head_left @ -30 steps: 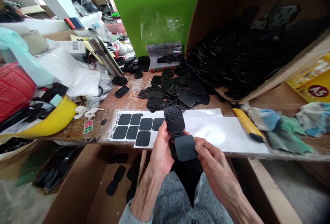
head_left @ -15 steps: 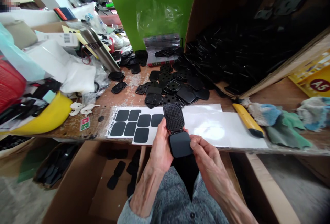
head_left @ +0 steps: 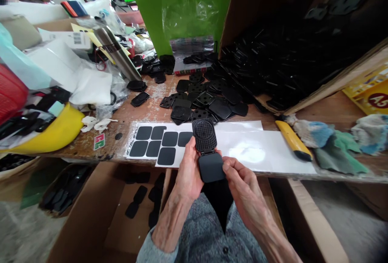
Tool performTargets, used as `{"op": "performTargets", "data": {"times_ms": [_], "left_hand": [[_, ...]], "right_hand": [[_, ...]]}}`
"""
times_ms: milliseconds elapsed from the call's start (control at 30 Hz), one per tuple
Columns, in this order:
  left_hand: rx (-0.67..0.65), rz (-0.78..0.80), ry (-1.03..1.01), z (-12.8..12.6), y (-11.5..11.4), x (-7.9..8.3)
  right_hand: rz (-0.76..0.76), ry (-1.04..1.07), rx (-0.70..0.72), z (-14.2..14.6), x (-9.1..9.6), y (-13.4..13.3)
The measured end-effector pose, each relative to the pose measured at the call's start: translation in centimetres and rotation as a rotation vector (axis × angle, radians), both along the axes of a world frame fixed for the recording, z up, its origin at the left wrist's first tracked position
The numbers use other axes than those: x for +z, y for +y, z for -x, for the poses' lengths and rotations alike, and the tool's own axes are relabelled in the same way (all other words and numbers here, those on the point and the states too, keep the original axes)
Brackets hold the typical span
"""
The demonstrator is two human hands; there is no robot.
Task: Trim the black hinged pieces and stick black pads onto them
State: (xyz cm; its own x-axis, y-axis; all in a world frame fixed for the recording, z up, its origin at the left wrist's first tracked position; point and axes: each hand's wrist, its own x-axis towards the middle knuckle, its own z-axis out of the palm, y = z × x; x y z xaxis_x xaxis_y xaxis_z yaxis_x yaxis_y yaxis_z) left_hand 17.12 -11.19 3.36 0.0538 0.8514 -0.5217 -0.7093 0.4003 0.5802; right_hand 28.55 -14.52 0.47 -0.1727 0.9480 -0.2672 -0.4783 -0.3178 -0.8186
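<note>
My left hand [head_left: 190, 174] is closed around the left side of a black hinged plastic piece [head_left: 204, 130], which lies opened out in two rounded-square halves. The upper half has a gridded face with a round ring. Over the lower half lies a smooth dark grey square sticker [head_left: 211, 167]. Thumb and fingers of my right hand [head_left: 242, 176] pinch at the sticker's right edge; whether they also touch the plastic beneath is hidden. Just beyond my hands, white backing sheets [head_left: 209, 160] lie on the bench, with several matching grey squares [head_left: 166, 156] at their left.
Behind the sheets is a heap of black plastic parts [head_left: 220, 108], beside a large carton [head_left: 318, 89] full of more. A yellow utility knife [head_left: 292, 139] and rags [head_left: 339, 154] lie right. A steel flask [head_left: 118, 55] leans left. Below the bench edge stands an open cardboard box [head_left: 118, 230].
The view has shifted very slightly. Both hands keep nearly the same hold on the hinged piece and the sticker, with the right fingertips still at its edge.
</note>
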Motion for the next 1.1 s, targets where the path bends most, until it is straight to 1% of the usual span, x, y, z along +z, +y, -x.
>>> {"op": "performTargets", "data": {"times_ms": [333, 467, 600, 933, 1100], "left_hand": [[0.013, -0.001, 0.000, -0.10, -0.01, -0.07], [0.012, -0.011, -0.013, 0.00, 0.16, -0.39], [0.004, -0.016, -0.024, 0.18, 0.31, -0.37], [0.022, -0.007, 0.009, -0.04, 0.22, -0.28], [0.054, -0.021, -0.015, -0.03, 0.16, -0.38]], "right_hand": [[0.009, 0.004, -0.014, 0.19, 0.13, 0.12], [0.013, 0.060, -0.006, 0.04, 0.27, 0.19], [0.022, 0.112, -0.011, -0.17, 0.34, 0.18], [0.015, 0.073, -0.039, 0.41, 0.09, 0.14], [0.017, 0.063, -0.037, 0.47, 0.09, 0.16]]}}
